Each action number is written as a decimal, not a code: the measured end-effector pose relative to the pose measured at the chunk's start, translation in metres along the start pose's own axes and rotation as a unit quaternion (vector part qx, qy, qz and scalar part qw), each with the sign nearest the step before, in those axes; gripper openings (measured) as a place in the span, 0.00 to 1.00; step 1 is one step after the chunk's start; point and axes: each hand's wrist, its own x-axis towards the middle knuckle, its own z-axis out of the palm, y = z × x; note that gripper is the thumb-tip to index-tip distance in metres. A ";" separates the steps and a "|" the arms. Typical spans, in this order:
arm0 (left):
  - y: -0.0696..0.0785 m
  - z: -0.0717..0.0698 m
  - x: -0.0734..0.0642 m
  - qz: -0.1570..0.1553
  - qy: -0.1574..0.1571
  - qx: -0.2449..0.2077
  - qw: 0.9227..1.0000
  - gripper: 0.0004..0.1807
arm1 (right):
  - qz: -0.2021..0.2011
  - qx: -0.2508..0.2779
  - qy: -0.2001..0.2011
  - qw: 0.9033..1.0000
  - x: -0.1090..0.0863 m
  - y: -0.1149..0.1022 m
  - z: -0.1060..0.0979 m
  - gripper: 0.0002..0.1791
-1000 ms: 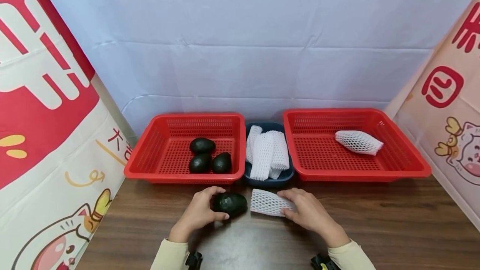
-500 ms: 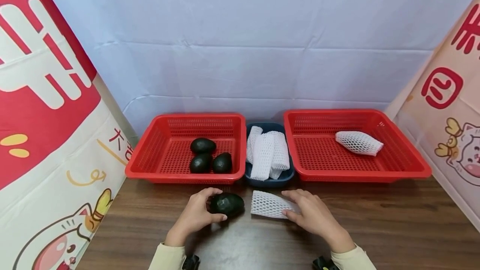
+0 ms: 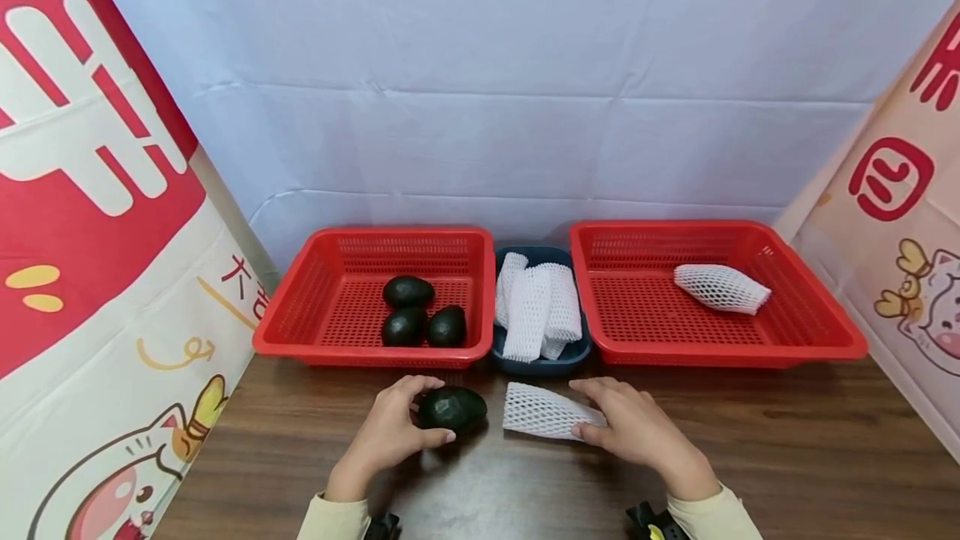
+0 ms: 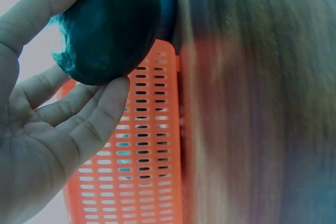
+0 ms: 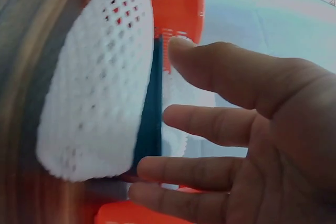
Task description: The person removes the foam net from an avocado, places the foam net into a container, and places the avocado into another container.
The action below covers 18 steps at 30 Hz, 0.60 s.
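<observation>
In the head view my left hand (image 3: 392, 426) holds a dark green avocado (image 3: 453, 409) just in front of the left basket. The left wrist view shows the thumb and fingertips against the avocado (image 4: 113, 24), with the palm behind it. To its right, a white foam net sleeve (image 3: 546, 412) lies on the table, one end toward the avocado. My right hand (image 3: 633, 427) is at the sleeve's other end, its thumb overlapping it in the head view. In the right wrist view, the fingers are spread and extended beside the foam net sleeve (image 5: 100, 87), with a gap between.
A red basket (image 3: 300, 347) with several avocados (image 3: 405, 326) stands at the back left. Beside it, a blue bin (image 3: 542, 367) holds several foam net sleeves (image 3: 528, 315). Another red basket (image 3: 712, 351) at the back right contains one net-wrapped item (image 3: 722, 288).
My left hand has shifted slightly left with the avocado. My right hand has drawn back to the right from the sleeve, so more of the sleeve shows.
</observation>
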 end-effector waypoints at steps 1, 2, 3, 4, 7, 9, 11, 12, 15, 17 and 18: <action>0.001 0.000 0.000 0.003 0.003 0.001 1.000 0.30 | 0.001 0.000 -0.002 1.000 0.000 -0.001 -0.001 0.29; 0.003 -0.001 0.000 0.005 0.008 0.000 1.000 0.30 | 0.002 0.000 -0.004 1.000 0.001 -0.002 -0.002 0.29; 0.004 -0.001 0.000 0.006 0.013 0.000 1.000 0.30 | 0.004 -0.001 -0.006 1.000 0.002 -0.004 -0.003 0.29; 0.005 -0.002 0.000 0.007 0.020 -0.003 1.000 0.30 | 0.004 -0.002 -0.009 1.000 0.003 -0.005 -0.004 0.30; 0.010 -0.004 -0.002 0.008 0.037 -0.009 0.999 0.30 | 0.005 -0.002 -0.017 1.000 0.005 -0.009 -0.007 0.30; 0.013 -0.005 -0.002 0.009 0.041 -0.015 0.999 0.30 | 0.003 -0.002 -0.021 1.000 0.005 -0.010 -0.011 0.30; 0.015 -0.006 -0.003 0.010 0.043 -0.018 0.999 0.30 | -0.003 0.000 -0.022 1.000 0.006 -0.012 -0.014 0.30; 0.017 -0.007 -0.003 0.008 0.045 -0.021 0.999 0.30 | -0.007 0.001 -0.022 1.000 0.006 -0.012 -0.016 0.30; 0.021 -0.010 -0.004 -0.001 0.048 -0.023 0.999 0.31 | -0.016 0.001 -0.017 1.000 0.007 -0.013 -0.022 0.30; 0.023 -0.014 -0.004 -0.007 0.050 -0.025 0.998 0.31 | -0.021 -0.004 -0.015 1.000 0.008 -0.014 -0.025 0.30; 0.025 -0.016 -0.004 -0.009 0.050 -0.025 0.998 0.31 | -0.024 -0.008 -0.013 1.000 0.009 -0.014 -0.027 0.30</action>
